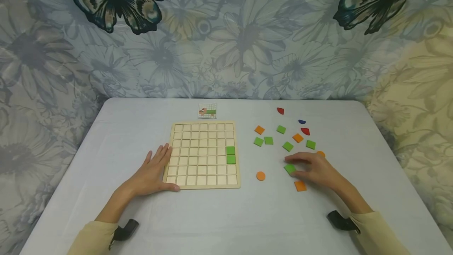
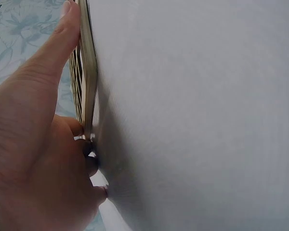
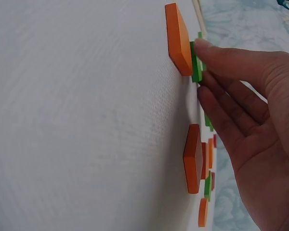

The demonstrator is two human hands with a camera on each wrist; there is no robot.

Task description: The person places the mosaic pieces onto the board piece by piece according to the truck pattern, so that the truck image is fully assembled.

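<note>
Reading the clock in head view, with 12 at the far table edge.

See left hand (image 1: 150, 174) at 9 o'clock of wooden grid board (image 1: 203, 187), touching the rim. Fingers apart and extended, laid against the edge rather than clamped, with thumb at the 7 o'clock corner.

See right hand (image 1: 316, 168) at 3 o'clock of board, well apart from it. Thumb and fingertips bracketing green square tile (image 1: 289, 169), at hand's 9 o'clock. In right wrist view, thumb tip overlapping tile's 12 o'clock end, fingertips near its 6 o'clock end. Can't tell whether clamped on tile or just flanking it; can't tell whether lifted.

Count two seated green squares (image 1: 231, 150) in adjoining board cells, at 3 o'clock edge. Spot pattern card (image 1: 207, 111) just beyond board's 12 o'clock edge.

Around right hand, find near orange square (image 1: 300, 186) at 7, orange disc (image 1: 260, 176) at 9, second disc (image 1: 321, 154) at 12, partly hidden. Find five loose green squares (image 1: 269, 140) spread from 10 to 12, two far orange squares (image 1: 298, 138) at 10 and 11, two red wedges (image 1: 305, 131) and blue piece (image 1: 302, 121) between 11 and 12. All on white tabletop (image 1: 212, 223).
</note>
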